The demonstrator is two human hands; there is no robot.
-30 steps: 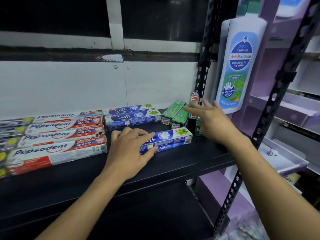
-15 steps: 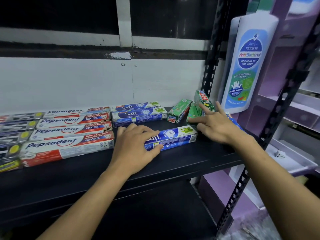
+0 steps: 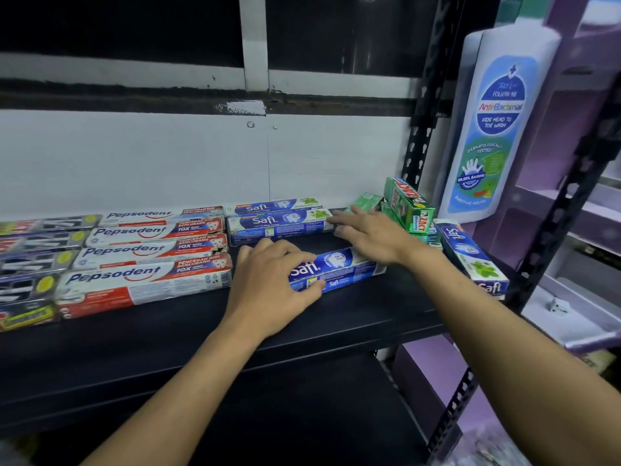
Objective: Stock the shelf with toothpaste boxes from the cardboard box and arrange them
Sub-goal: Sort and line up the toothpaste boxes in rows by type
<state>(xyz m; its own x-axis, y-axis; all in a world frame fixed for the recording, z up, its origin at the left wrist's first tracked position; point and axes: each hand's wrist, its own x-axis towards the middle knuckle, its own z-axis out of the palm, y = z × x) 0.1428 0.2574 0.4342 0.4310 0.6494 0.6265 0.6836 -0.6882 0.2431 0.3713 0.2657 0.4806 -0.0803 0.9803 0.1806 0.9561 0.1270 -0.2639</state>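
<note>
On the black shelf (image 3: 353,317), my left hand (image 3: 272,284) lies palm down on the left end of a blue Safi toothpaste box (image 3: 339,267), thumb against its front face. My right hand (image 3: 369,233) reaches over that box with fingers spread, fingertips at the right end of two stacked Safi boxes (image 3: 279,223) by the back wall and beside a small green box (image 3: 364,201). Green Zact boxes (image 3: 408,205) stand tilted behind the right wrist. Another Safi box (image 3: 473,260) lies angled at the shelf's right end.
Red-and-white Pepsodent boxes (image 3: 151,250) lie in rows on the left, with dark boxes (image 3: 33,257) beyond them. A black perforated upright (image 3: 420,139) stands at the back right. A bottle-shaped cardboard display (image 3: 494,129) and purple shelving (image 3: 578,230) stand on the right.
My right hand has moved left from the green boxes to the end of the back Safi boxes. A Safi box now shows at the shelf's right end. My left hand stays put.
</note>
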